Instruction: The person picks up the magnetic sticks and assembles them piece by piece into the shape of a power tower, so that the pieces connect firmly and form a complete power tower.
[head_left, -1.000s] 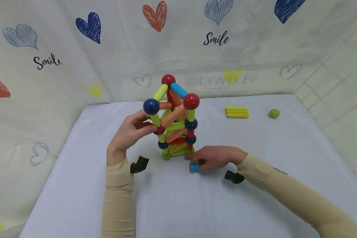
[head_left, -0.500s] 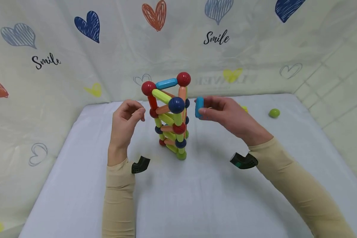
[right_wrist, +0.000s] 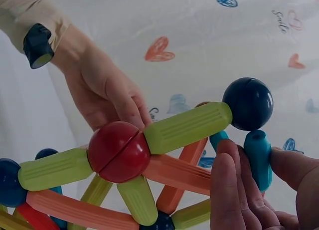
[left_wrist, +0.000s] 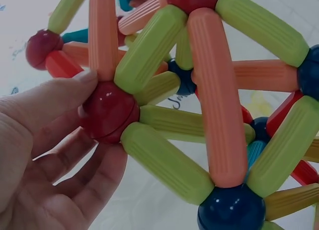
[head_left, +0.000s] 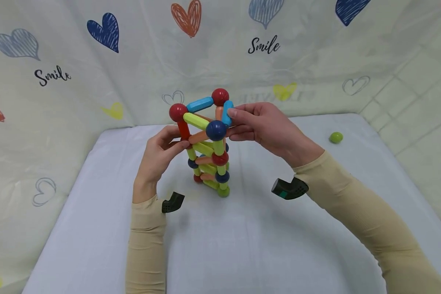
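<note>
A tall tower of colored rods and balls (head_left: 206, 147) stands in front of me. My left hand (head_left: 158, 159) holds a red ball (left_wrist: 109, 112) on its left side between thumb and fingers. My right hand (head_left: 275, 128) pinches a short blue rod (head_left: 227, 113) at the tower's top. One end of this rod is at the dark blue corner ball (head_left: 216, 130), touching it or very close to it. The other end points toward the red top ball (head_left: 220, 96); whether they touch I cannot tell. Another blue rod (head_left: 200, 104) joins the two red top balls.
A green ball (head_left: 336, 137) lies at the back right of the white-covered table (head_left: 220, 245). Behind the table hangs a white cloth (head_left: 139, 73) printed with hearts. A small black camera (head_left: 290, 188) sits at the right wrist.
The tower has been turned round. My right hand has lifted the blue rod from the table to the tower's top. My left hand let go, then took hold of the tower again.
</note>
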Demonstrator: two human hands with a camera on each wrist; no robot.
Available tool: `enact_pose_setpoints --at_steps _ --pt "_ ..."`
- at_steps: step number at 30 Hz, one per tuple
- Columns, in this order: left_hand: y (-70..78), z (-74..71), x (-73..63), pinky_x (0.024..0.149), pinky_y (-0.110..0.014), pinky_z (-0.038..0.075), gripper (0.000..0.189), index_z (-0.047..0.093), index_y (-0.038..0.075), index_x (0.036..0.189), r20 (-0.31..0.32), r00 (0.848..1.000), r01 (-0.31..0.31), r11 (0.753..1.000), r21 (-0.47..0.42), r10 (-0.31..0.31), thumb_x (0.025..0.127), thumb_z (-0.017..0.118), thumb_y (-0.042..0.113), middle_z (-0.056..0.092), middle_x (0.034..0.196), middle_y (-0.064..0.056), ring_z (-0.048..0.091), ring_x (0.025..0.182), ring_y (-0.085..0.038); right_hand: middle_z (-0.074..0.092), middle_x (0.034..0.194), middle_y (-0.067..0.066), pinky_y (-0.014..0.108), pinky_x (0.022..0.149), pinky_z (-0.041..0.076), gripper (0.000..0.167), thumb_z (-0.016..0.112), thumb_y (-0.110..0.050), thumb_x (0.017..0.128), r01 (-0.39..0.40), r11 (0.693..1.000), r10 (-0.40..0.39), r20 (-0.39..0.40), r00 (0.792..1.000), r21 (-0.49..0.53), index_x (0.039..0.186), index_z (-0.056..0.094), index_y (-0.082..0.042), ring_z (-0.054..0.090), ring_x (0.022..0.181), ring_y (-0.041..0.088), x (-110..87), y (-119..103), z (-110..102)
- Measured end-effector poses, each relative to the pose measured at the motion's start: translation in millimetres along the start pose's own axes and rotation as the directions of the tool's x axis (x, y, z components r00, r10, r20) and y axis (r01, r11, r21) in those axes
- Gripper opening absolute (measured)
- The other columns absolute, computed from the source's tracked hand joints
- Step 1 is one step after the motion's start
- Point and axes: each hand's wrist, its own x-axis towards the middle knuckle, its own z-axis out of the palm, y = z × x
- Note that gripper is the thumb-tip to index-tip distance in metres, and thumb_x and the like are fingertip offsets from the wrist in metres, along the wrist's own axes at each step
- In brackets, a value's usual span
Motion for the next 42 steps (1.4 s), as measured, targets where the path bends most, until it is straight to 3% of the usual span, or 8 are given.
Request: enact_pose_setpoints --at_steps 6,18,30,34,36,38,40,42 --pt "1.8 -2.3 -1.4 0.09 -0.03 0.054 0.027 0.063 0.002 0.119 0.036 0.999 0.023 1.0 0.011 -0.024 0.092 0.066 0.004 0.062 0.114 -0.011 0.057 0.109 -0.03 0.072 0.101 0.014 0.033 0.084 0.056 0.037 0.058 -0.025 0.099 0.007 1.0 -0.008 0.025 1.0 0.011 0.124 0.06 0.003 0.072 0.085 0.024 3.5 -3.9 3.7" --pt "5.1 -3.6 -3.4 0.09 -0.029 0.053 0.029 0.061 0.002 0.121 0.045 0.997 0.054 0.997 0.049 -0.056 0.093 0.066 0.007 0.061 0.116 -0.01 0.058 0.109 -0.029 0.071 0.098 0.015 0.033 0.082 0.057 0.034 0.057 -0.024 0.1 -0.002 1.0 0.002 0.053 0.999 -0.011 0.119 0.063 0.004 0.07 0.085 0.025 8.6 -7.8 6.7" --pt "5.5 -6.8 -3.3 0.091 -0.032 0.053 0.03 0.061 0.003 0.124 0.06 0.996 0.06 0.996 0.067 -0.064 0.094 0.065 0.008 0.062 0.116 -0.01 0.062 0.105 -0.028 0.071 0.094 0.014 0.032 0.077 0.058 0.04 0.058 -0.034 0.099 -0.009 0.995 0.012 0.028 1.0 -0.098 0.113 0.066 0.002 0.068 0.08 0.025 9.5 -7.3 7.4" --pt "5.4 -7.6 -3.6 0.091 -0.032 0.053 0.029 0.061 0.003 0.123 0.062 0.997 0.051 0.996 0.068 -0.055 0.094 0.064 0.007 0.063 0.115 -0.01 0.062 0.104 -0.031 0.069 0.093 0.016 0.031 0.077 0.058 0.04 0.054 -0.035 0.101 0.004 0.989 -0.002 0.013 1.0 -0.146 0.11 0.065 0.002 0.067 0.08 0.027 9.3 4.3 4.2" --pt "5.4 -7.8 -3.8 0.092 -0.032 0.053 0.029 0.061 0.003 0.123 0.066 0.996 0.05 0.997 0.06 -0.054 0.094 0.064 0.007 0.063 0.115 -0.011 0.062 0.104 -0.032 0.068 0.091 0.016 0.031 0.076 0.058 0.036 0.051 -0.033 0.102 -0.012 0.975 0.016 0.015 1.0 -0.221 0.109 0.064 0.0 0.067 0.079 0.027 8.3 19.6 -0.2" --pt "5.4 -7.8 -3.9 0.092 -0.033 0.053 0.029 0.061 0.002 0.123 0.074 0.996 0.051 0.998 0.048 -0.054 0.094 0.064 0.007 0.062 0.115 -0.011 0.063 0.102 -0.032 0.067 0.088 0.014 0.031 0.074 0.058 0.031 0.05 -0.029 0.103 -0.04 0.942 0.054 0.032 0.998 -0.332 0.106 0.064 -0.001 0.066 0.077 0.027 7.7 41.1 -5.8" --pt "5.3 -7.8 -3.8 0.092 -0.033 0.053 0.029 0.061 0.002 0.123 0.079 0.995 0.053 0.998 0.04 -0.056 0.094 0.065 0.007 0.062 0.116 -0.012 0.063 0.101 -0.031 0.067 0.085 0.011 0.031 0.073 0.057 0.027 0.049 -0.025 0.103 -0.071 0.878 0.12 0.073 0.99 -0.473 0.104 0.065 -0.003 0.065 0.076 0.025 6.7 65.9 -10.2" --pt "5.3 -7.8 -3.3 0.092 -0.034 0.053 0.03 0.061 0.002 0.123 0.085 0.995 0.057 0.998 0.038 -0.06 0.094 0.065 0.007 0.062 0.116 -0.012 0.064 0.1 -0.03 0.067 0.082 0.007 0.031 0.071 0.055 0.024 0.052 -0.024 0.101 -0.088 0.79 0.203 0.123 0.972 -0.606 0.102 0.065 -0.003 0.063 0.074 0.023 5.8 91.3 -11.5"
